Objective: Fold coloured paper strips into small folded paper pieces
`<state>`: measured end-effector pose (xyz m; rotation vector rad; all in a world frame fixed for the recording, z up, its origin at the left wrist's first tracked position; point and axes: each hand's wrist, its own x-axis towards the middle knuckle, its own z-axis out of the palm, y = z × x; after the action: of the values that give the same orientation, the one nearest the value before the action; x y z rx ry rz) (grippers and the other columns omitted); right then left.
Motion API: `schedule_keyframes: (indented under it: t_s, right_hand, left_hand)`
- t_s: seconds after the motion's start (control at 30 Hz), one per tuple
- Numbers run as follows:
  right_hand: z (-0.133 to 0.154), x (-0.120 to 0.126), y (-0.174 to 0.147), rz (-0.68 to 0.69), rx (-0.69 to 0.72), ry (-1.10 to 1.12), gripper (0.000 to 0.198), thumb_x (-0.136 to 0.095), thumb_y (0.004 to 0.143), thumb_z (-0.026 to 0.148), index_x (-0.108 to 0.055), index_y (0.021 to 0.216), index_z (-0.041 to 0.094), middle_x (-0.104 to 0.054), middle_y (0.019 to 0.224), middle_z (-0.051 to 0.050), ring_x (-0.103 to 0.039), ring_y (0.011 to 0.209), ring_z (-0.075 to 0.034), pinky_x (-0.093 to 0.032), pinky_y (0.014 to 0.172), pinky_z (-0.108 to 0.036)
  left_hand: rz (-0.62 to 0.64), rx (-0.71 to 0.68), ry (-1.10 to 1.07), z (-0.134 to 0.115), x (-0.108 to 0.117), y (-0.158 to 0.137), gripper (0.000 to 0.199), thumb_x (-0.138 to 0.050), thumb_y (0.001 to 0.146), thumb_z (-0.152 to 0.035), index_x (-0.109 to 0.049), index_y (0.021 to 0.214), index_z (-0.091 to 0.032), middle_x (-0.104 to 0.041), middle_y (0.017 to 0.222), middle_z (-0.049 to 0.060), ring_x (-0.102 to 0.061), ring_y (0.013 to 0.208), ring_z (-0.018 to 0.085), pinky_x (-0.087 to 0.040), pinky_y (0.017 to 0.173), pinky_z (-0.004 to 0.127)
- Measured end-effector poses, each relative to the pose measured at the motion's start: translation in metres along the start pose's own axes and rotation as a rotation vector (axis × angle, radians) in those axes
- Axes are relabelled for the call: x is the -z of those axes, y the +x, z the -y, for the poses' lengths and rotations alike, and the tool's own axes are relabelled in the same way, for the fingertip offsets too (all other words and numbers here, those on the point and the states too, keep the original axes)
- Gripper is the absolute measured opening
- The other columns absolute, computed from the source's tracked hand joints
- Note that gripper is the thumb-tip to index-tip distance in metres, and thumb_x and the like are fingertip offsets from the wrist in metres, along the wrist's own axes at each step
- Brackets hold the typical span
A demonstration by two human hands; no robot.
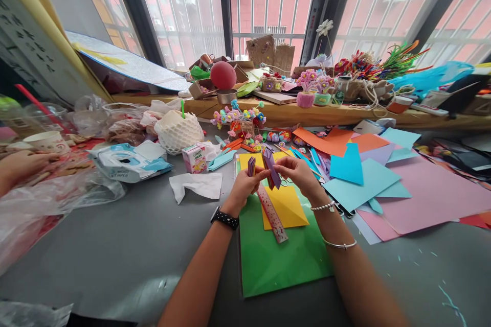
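Left of the green paper [286,273] lies a white tissue [197,185]. Over the green paper's far part, the left hand [244,187] grips a folded bundle [251,165], fingertips at the folded purple paper [271,167]. On the green paper, the ruler [273,216] overlaps yellow paper [294,208]. The right hand [301,176] pinches the purple paper. Rightward lies pink paper [433,194].

A round white object in foam netting [179,133] with a green straw [182,108] stood near the far edge of the grey table [126,245], a blue-and-white plastic packet [125,166] just left. Potted pink flowers [306,80] lined the wooden windowsill's [280,114] front edge.
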<state>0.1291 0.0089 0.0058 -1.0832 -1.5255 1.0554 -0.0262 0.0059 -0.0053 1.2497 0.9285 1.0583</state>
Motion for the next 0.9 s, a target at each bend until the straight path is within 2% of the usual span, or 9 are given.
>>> schedule_keyframes:
  t_s: [0.3,0.6,0.73,0.9]
  right_hand:
    - [0.0,-0.007,-0.002,-0.039,0.004,-0.042,0.026,-0.059,0.063,0.039,-0.051,0.064,0.015,-0.049,0.056,0.003,-0.04,0.047,-0.007,-0.032,0.045,-0.021]
    - [-0.002,-0.02,-0.004,-0.242,0.102,-0.193,0.022,-0.057,0.067,0.035,-0.047,0.061,0.016,-0.052,0.059,-0.001,-0.048,0.054,-0.011,-0.038,0.049,-0.023]
    - [-0.001,-0.028,-0.006,-0.3,0.144,-0.27,0.021,-0.054,0.07,0.035,-0.048,0.063,0.016,-0.054,0.06,-0.002,-0.049,0.054,-0.011,-0.038,0.05,-0.023]
    - [-0.004,-0.039,-0.007,-0.366,0.187,-0.39,0.017,-0.05,0.072,0.032,-0.046,0.064,0.018,-0.053,0.061,-0.001,-0.047,0.054,-0.011,-0.038,0.051,-0.023]
  left_hand:
    - [-0.037,-0.001,0.023,0.001,-0.001,0.0,0.034,-0.067,0.052,-0.044,-0.056,0.061,-0.013,-0.027,0.034,-0.01,-0.022,0.03,0.002,-0.013,0.035,0.019]
    - [-0.044,0.003,0.041,0.001,-0.002,0.0,0.031,-0.063,0.057,-0.042,-0.054,0.062,-0.013,-0.025,0.034,-0.011,-0.02,0.031,0.002,-0.013,0.035,0.019]
    - [-0.131,-0.034,0.098,0.009,0.001,0.004,0.031,-0.06,0.059,-0.042,-0.045,0.053,-0.015,-0.029,0.035,-0.009,-0.022,0.033,0.003,-0.015,0.036,0.019]
    - [-0.263,-0.106,0.223,0.011,0.001,0.005,0.03,-0.055,0.062,-0.041,-0.044,0.047,-0.016,-0.032,0.037,-0.006,-0.027,0.039,0.006,-0.019,0.038,0.02]
